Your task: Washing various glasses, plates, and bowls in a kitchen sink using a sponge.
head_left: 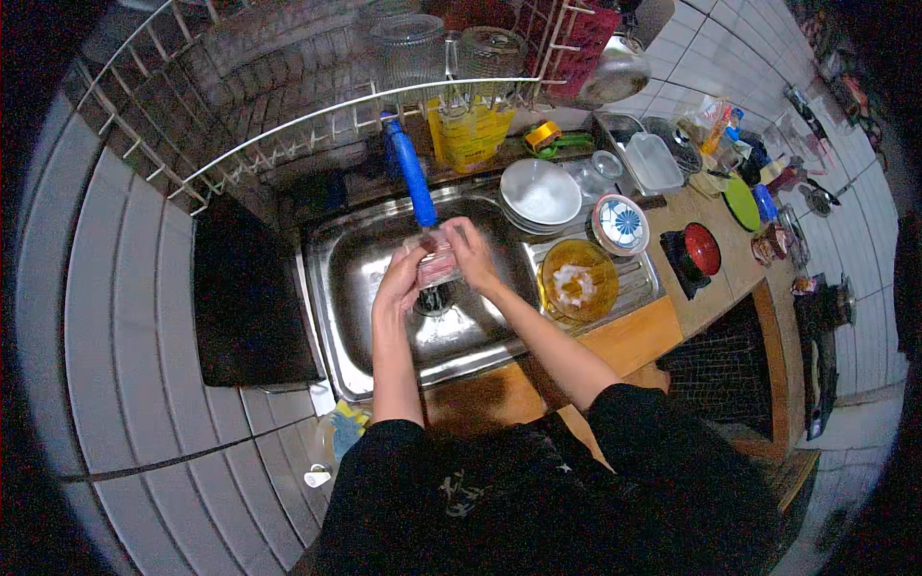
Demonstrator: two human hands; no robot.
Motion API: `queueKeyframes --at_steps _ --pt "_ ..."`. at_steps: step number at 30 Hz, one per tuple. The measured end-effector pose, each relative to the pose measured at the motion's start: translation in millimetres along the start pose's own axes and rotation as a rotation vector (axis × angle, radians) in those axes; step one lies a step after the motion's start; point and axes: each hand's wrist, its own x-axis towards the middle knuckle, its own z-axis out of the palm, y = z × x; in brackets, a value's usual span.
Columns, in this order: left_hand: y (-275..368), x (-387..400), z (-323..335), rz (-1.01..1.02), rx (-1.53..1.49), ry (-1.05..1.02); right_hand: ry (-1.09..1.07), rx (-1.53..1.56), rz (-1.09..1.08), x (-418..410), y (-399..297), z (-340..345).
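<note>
Over the stainless steel sink (342, 302), my left hand (398, 279) and my right hand (472, 258) hold a small clear, pinkish container (438, 265) between them. Its outline is blurred, and fingers cover parts of its sides. A blue tube-like faucet spout (413, 173) comes down from the back and ends just above the container. Below the hands, the dark drain (434, 301) shows in the sink floor. To the right of my right forearm, an amber glass dish (603, 288) with a whitish patch on it rests on the ribbed drainboard (637, 277).
Stacked white bowls (540, 191) and a blue-patterned bowl (621, 225) stand on the drainboard's far side. A white wire rack (360, 97) holding glass jars (407, 54) overhangs the back. Farther right are a red round object (701, 248) and a green plate (740, 203).
</note>
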Motion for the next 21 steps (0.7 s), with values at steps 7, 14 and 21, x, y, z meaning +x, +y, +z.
queueKeyframes --at_steps 7,14,21 --pt "4 -10 8 0.257 0.325 0.036 -0.396 0.701 0.922 4 -51 -25" --pt "1 -6 10 0.168 0.118 0.307 -0.232 0.478 0.430 7 -8 7" --pt "-4 -3 17 0.286 0.293 0.549 -0.059 0.171 -0.021 3 9 21"
